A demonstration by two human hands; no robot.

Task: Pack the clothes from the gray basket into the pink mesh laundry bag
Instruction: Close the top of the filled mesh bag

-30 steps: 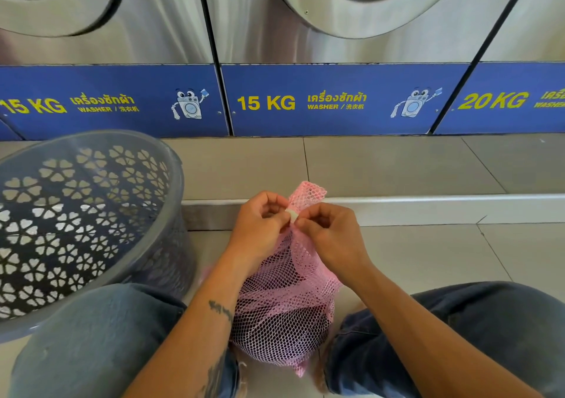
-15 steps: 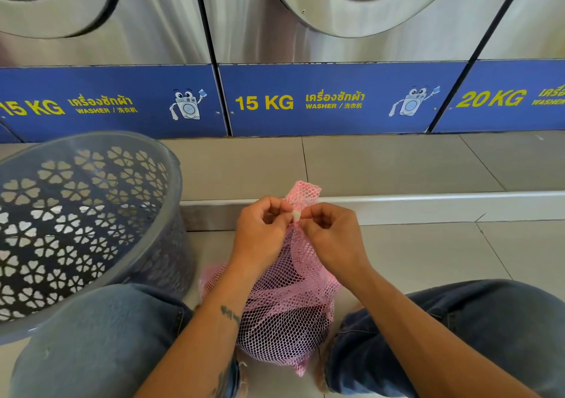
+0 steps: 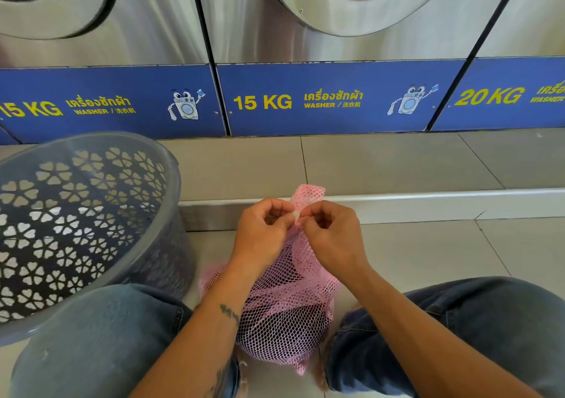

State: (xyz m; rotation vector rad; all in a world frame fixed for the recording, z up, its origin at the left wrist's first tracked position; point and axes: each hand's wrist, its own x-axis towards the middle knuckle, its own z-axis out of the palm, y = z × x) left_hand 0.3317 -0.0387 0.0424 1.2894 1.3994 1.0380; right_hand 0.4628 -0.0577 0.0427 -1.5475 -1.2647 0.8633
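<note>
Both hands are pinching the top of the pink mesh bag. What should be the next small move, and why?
Probably slide the small white toggle down the neck of the pink mesh bag to close it. The left hand and right hand already pinch the gathered neck at that piece, the bag bulges with dark clothes, and no clothes show in the visible part of the gray basket.

Bright, even light fills the scene, and soft streaky reflections run down the steel washer fronts (image 3: 351, 46). Shadows on the floor tiles (image 3: 397, 165) are faint. The wide lens bends straight lines near the edges, while the centre stays sharp.
</note>
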